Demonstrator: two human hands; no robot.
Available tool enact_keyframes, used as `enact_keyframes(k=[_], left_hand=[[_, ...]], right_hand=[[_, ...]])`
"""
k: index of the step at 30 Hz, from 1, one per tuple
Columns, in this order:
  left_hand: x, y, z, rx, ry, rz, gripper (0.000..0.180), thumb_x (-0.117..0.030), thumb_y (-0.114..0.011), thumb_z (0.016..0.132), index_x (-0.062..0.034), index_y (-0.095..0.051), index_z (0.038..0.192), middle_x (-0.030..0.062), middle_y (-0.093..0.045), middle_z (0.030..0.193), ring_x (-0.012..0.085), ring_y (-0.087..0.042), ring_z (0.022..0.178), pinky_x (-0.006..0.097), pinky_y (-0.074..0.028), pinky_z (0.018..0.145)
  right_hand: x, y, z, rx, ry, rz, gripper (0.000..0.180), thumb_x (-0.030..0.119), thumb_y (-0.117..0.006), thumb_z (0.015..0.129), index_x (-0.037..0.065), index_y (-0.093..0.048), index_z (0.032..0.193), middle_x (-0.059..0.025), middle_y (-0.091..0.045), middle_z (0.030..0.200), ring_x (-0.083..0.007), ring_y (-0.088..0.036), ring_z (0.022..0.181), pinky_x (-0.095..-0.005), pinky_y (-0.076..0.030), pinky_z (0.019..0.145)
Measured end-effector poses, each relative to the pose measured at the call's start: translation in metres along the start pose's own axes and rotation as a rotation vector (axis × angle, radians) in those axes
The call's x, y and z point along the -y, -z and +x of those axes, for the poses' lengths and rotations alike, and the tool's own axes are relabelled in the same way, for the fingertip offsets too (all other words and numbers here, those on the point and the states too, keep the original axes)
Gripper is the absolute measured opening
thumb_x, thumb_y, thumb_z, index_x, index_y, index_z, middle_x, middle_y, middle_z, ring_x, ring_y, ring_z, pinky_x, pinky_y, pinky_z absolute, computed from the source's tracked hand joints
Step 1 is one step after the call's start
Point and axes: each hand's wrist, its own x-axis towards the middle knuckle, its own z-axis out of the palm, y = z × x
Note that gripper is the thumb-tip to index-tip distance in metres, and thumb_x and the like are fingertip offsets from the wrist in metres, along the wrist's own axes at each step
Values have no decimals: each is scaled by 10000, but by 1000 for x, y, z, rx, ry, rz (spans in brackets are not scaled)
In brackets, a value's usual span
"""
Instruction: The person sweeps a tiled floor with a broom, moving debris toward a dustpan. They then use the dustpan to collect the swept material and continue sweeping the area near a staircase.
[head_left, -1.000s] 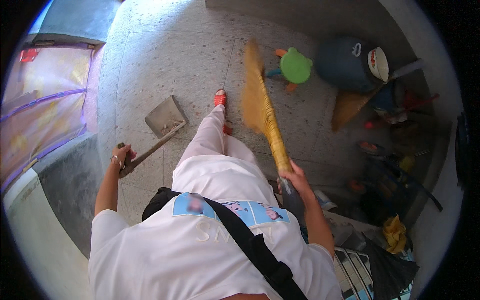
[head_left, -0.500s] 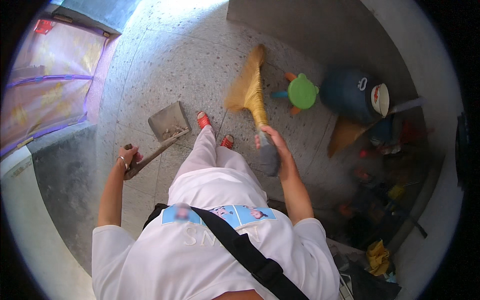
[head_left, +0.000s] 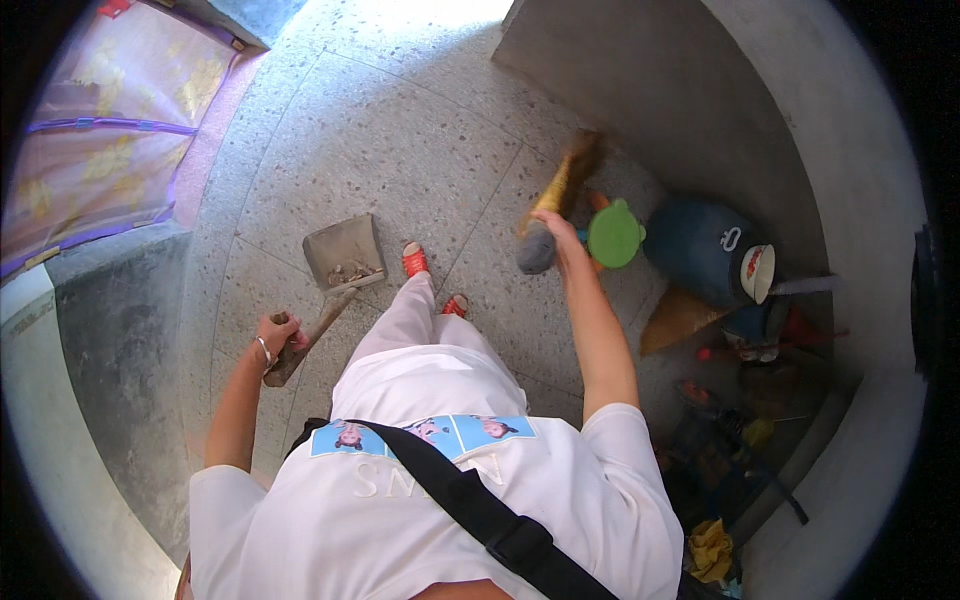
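My left hand [head_left: 282, 334] is closed round the wooden handle of a dustpan [head_left: 338, 247]. The dustpan's grey pan rests on the floor ahead of my feet, with some debris [head_left: 350, 272] lying near its handle side. In my right hand [head_left: 555, 228] is a straw broom [head_left: 556, 190], gripped at its handle just below the yellow bound part. The grey end of the handle points back toward me. Its bristles, blurred by motion, reach away to the far right, close beside a green-topped stool [head_left: 615, 235].
A dark blue barrel [head_left: 695, 250] with a white bowl [head_left: 758, 274] on it stands at the right. Beside it leans another straw broom [head_left: 680, 318]. Dark clutter and a yellow bag [head_left: 710, 552] lie along the right wall. A curtained opening [head_left: 120, 130] is at the left.
My right hand has moved farther ahead, and the broom's bristles have swung right, toward the stool. My left hand still grips the dustpan, its handle now more upright.
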Motion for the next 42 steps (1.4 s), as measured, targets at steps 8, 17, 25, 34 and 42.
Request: enact_keyframes(k=[8, 17, 25, 34, 42], left_hand=[[9, 7, -5, 18, -35, 1, 125, -58, -568, 793, 3, -508, 702, 93, -545, 598, 194, -591, 533, 305, -528, 484], [9, 5, -7, -11, -9, -61, 112, -74, -565, 792, 0, -501, 737, 88, -548, 625, 185, -588, 540, 299, -533, 493], [-6, -1, -10, 11, -8, -94, 120, -74, -568, 792, -13, -482, 735, 82, -541, 620, 184, -587, 537, 304, -537, 496], [5, 3, -2, 58, -53, -103, 123, -66, -555, 810, -10, -491, 721, 89, -549, 622, 187, -588, 541, 312, -537, 504], [4, 8, -2, 32, -63, -51, 124, -84, -564, 806, -3, -488, 750, 101, -556, 614, 202, -597, 557, 316, -530, 512]], right_hand=[[25, -118, -71, 140, 279, -392, 499, 218, -694, 606, -9, -550, 1027, -97, -582, 849, -166, -541, 757, -303, -445, 634], [17, -73, -197, 253, 75, -48, 378, 141, -573, 772, 85, -441, 1121, -115, -542, 654, -195, -553, 488, -347, -489, 431], [-6, -140, -165, 218, -236, 169, 253, 219, -617, 751, 23, -493, 851, -100, -542, 612, -196, -551, 506, -320, -489, 480], [-1, -282, -113, 379, -68, 179, 238, 152, -617, 708, 8, -495, 853, -105, -546, 649, -204, -557, 529, -344, -488, 489], [99, -279, -69, 716, -58, 353, 248, 160, -609, 708, -8, -484, 841, -130, -552, 618, -222, -555, 476, -358, -482, 459]])
